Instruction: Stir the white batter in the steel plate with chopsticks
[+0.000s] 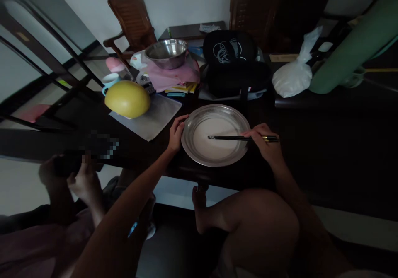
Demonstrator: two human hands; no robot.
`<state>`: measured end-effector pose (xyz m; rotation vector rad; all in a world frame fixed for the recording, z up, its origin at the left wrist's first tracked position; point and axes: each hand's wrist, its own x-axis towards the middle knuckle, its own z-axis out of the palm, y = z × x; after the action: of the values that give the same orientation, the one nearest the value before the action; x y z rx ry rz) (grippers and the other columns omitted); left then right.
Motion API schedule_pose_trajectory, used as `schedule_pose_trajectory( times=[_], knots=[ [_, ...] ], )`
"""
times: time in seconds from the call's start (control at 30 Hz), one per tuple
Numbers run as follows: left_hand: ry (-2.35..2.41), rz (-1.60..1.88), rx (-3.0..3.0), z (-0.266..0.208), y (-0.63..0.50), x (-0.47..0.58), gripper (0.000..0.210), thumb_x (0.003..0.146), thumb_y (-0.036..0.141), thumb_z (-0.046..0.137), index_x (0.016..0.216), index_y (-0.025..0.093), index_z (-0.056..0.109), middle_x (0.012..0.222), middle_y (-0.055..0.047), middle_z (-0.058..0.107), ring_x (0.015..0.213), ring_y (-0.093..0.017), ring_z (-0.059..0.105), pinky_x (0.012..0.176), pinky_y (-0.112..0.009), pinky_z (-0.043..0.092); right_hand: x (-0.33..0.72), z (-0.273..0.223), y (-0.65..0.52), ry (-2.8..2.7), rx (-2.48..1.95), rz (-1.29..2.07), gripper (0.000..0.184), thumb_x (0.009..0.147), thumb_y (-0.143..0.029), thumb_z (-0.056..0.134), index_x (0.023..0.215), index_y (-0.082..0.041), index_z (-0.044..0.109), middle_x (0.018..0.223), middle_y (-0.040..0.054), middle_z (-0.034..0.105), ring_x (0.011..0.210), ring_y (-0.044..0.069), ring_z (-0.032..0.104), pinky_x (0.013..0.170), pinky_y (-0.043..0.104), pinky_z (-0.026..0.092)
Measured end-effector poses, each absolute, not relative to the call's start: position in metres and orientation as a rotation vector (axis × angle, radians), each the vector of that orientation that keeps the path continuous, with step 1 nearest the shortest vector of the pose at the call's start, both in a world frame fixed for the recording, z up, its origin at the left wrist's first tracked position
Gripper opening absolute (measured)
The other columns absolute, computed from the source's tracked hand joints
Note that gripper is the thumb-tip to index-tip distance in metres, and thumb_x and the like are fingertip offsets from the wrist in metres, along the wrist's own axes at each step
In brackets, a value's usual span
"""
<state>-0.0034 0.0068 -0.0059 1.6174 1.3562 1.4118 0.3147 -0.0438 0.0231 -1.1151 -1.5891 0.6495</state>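
Note:
A wide metal basin (214, 162) stands on the dark table, holding a whitish, milky liquid (214, 129). My left hand (176, 134) grips the basin's left rim, its fingers curled against the side. In my right hand (264, 142), at the basin's right edge, is a pair of black chopsticks (230, 138) with gold bands near the upper end. The chopsticks lie low across the basin, their tips in or just over the liquid near its middle. Some pale stuff clings to the tips.
A yellow pomelo-like fruit (127, 100) rests on a grey mat (155, 122). Behind are a steel bowl (168, 54) on pink cloth, a black case (236, 77), a tied bag of white powder (292, 79) and a green cylinder (348, 46). At left another person's hands (83, 182) hold a dark device.

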Motion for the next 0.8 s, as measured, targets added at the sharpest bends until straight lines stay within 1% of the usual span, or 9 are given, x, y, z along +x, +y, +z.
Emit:
schedule_pose_trajectory(
  times=[0.07, 0.13, 0.23, 0.33, 0.4, 0.5, 0.6, 0.7, 0.8],
  knots=[
    [1.374, 1.405, 1.615, -0.0061, 0.0070, -0.0036, 0.040, 0.087, 0.045, 0.050, 0.111, 0.017, 0.066, 0.114, -0.009, 0.065, 0.110, -0.026, 0.056, 0.096, -0.039, 0.044, 0.3154, 0.0234, -0.0433, -1.573, -1.134, 0.603, 0.024, 0.091, -0.036, 0.057, 0.077, -0.028, 0.074, 0.077, 0.0019, 0.074, 0.084, 0.022, 0.059, 0.080, 0.038, 0.046],
    [1.378, 1.398, 1.622, -0.0057, 0.0069, -0.0036, 0.041, 0.087, 0.046, 0.050, 0.111, 0.017, 0.066, 0.113, -0.009, 0.065, 0.109, -0.026, 0.057, 0.096, -0.039, 0.044, 0.3168, 0.0230, -0.0436, -1.483, -1.162, 0.562, 0.028, 0.093, -0.036, 0.054, 0.075, -0.028, 0.074, 0.074, 0.0018, 0.073, 0.083, 0.022, 0.060, 0.081, 0.039, 0.045],
    [1.358, 1.400, 1.641, -0.0041, 0.0064, -0.0029, 0.040, 0.088, 0.045, 0.049, 0.111, 0.016, 0.065, 0.116, -0.009, 0.064, 0.110, -0.025, 0.057, 0.098, -0.039, 0.043, 0.3169, 0.0222, -0.0444, -1.437, -1.156, 0.603, 0.034, 0.094, -0.036, 0.051, 0.071, -0.027, 0.073, 0.070, 0.0016, 0.071, 0.078, 0.021, 0.061, 0.080, 0.040, 0.045],
    [1.340, 1.413, 1.635, -0.0031, 0.0057, -0.0023, 0.039, 0.088, 0.044, 0.049, 0.111, 0.017, 0.065, 0.118, -0.009, 0.064, 0.110, -0.025, 0.057, 0.099, -0.038, 0.042, 0.3142, 0.0225, -0.0434, -1.584, -1.114, 0.657, 0.026, 0.092, -0.035, 0.056, 0.076, -0.028, 0.074, 0.077, 0.0017, 0.074, 0.080, 0.021, 0.060, 0.079, 0.038, 0.046],
    [1.344, 1.409, 1.614, -0.0031, 0.0053, -0.0021, 0.038, 0.087, 0.043, 0.050, 0.111, 0.017, 0.065, 0.115, -0.009, 0.065, 0.108, -0.024, 0.057, 0.097, -0.038, 0.043, 0.3136, 0.0226, -0.0424, -1.620, -1.109, 0.625, 0.022, 0.091, -0.034, 0.058, 0.079, -0.028, 0.075, 0.081, 0.0017, 0.075, 0.084, 0.022, 0.059, 0.080, 0.038, 0.046],
    [1.358, 1.406, 1.595, -0.0035, 0.0050, -0.0018, 0.038, 0.087, 0.043, 0.051, 0.111, 0.017, 0.066, 0.110, -0.009, 0.065, 0.105, -0.024, 0.058, 0.092, -0.037, 0.046, 0.3155, 0.0221, -0.0426, -1.475, -1.134, 0.572, 0.028, 0.093, -0.036, 0.054, 0.075, -0.028, 0.074, 0.075, 0.0017, 0.073, 0.082, 0.022, 0.061, 0.081, 0.040, 0.046],
    [1.356, 1.424, 1.584, -0.0037, 0.0054, -0.0014, 0.038, 0.086, 0.042, 0.052, 0.109, 0.017, 0.066, 0.108, -0.009, 0.066, 0.105, -0.025, 0.057, 0.090, -0.037, 0.047, 0.3158, 0.0226, -0.0445, -1.411, -1.107, 0.624, 0.036, 0.095, -0.038, 0.049, 0.069, -0.027, 0.072, 0.068, 0.0016, 0.070, 0.075, 0.021, 0.062, 0.079, 0.040, 0.047],
    [1.356, 1.421, 1.565, -0.0039, 0.0059, -0.0011, 0.038, 0.085, 0.043, 0.052, 0.109, 0.017, 0.066, 0.106, -0.008, 0.066, 0.102, -0.025, 0.058, 0.088, -0.036, 0.048, 0.3130, 0.0250, -0.0450, -1.575, -1.083, 0.666, 0.030, 0.093, -0.037, 0.054, 0.071, -0.028, 0.073, 0.071, 0.0018, 0.072, 0.078, 0.021, 0.060, 0.076, 0.039, 0.047],
    [1.363, 1.417, 1.566, -0.0041, 0.0060, -0.0011, 0.038, 0.085, 0.043, 0.052, 0.109, 0.017, 0.066, 0.106, -0.009, 0.066, 0.103, -0.025, 0.058, 0.087, -0.036, 0.048, 0.3132, 0.0259, -0.0435, -1.630, -1.103, 0.586, 0.023, 0.091, -0.035, 0.057, 0.076, -0.028, 0.073, 0.077, 0.0019, 0.074, 0.082, 0.022, 0.059, 0.078, 0.039, 0.047]
  ],
)
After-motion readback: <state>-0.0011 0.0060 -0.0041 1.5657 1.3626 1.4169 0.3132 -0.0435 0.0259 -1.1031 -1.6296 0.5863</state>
